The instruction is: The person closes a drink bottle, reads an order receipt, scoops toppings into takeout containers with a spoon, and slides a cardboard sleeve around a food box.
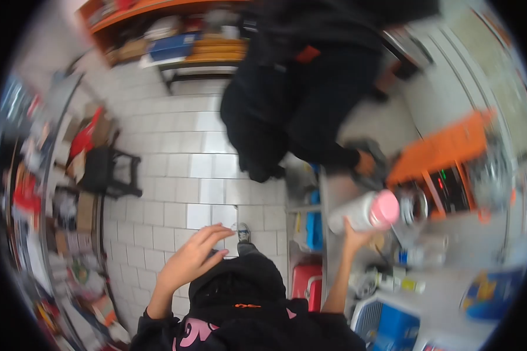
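Note:
My right hand (357,234) is wrapped round a white bottle (352,213) with a pink cap (385,208), tilted above the metal counter at the right. My left hand (199,254) is raised in front of my body over the tiled floor, fingers apart and nothing in them. Just past the bottle, a co-worker's hand (366,164) is at a dark grey cloth-like thing (373,153), blurred. To the right of the cap stands a clear glass jar (414,205), beside an orange device (445,152) with lit red and green digits.
A co-worker in black (310,88) leans over the counter ahead. Blue baskets (395,324) sit at the lower right, and a red box (306,284) is under the counter. At the left are a black stool (114,169) and crowded shelves (58,193). A wooden bench (216,51) stands at the back.

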Motion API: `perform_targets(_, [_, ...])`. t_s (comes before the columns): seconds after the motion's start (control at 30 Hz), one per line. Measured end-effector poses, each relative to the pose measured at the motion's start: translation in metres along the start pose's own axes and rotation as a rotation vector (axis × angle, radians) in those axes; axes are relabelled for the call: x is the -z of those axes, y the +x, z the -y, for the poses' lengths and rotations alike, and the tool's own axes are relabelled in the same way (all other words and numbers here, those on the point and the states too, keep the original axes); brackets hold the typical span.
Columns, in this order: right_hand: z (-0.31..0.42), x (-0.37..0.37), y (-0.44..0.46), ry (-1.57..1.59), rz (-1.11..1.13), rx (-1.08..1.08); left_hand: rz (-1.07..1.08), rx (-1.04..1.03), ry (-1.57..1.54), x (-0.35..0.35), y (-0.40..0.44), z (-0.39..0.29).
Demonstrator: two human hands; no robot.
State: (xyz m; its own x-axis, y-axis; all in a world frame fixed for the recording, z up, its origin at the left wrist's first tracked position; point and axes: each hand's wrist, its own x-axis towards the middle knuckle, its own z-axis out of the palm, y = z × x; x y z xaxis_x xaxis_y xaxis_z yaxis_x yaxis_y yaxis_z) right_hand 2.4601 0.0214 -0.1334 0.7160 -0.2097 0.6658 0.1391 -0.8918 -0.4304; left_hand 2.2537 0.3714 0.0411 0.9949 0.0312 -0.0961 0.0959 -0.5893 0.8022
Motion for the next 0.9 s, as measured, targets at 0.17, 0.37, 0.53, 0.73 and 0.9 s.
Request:
perform_targets(0.17, [-0.040,-0.076,-0.023,-0.352,-0.160,0.023,-0.146,0.129,-0.017,0.015,-0.074,0.042])
perform_targets(0.37, [0.147,-0.161,-0.091,0.251,0.043,0.221,-0.419,0.304,0.051,0.006,-0.185,0.087])
perform_targets(0.53, [0.292,-0.164,-0.177,0.707,0.370,0.138,-0.658,0.563,0.141,-0.012,-0.305,0.103])
perform_targets(0.73, [0.386,-0.114,-0.271,0.970,0.784,-0.025,-0.807,0.914,0.218,-0.017,-0.441,0.100])
perform_targets(0.9, [0.501,-0.095,-0.364,1.210,1.196,-0.151,-1.071,1.037,0.179,-0.030,-0.531,0.101])
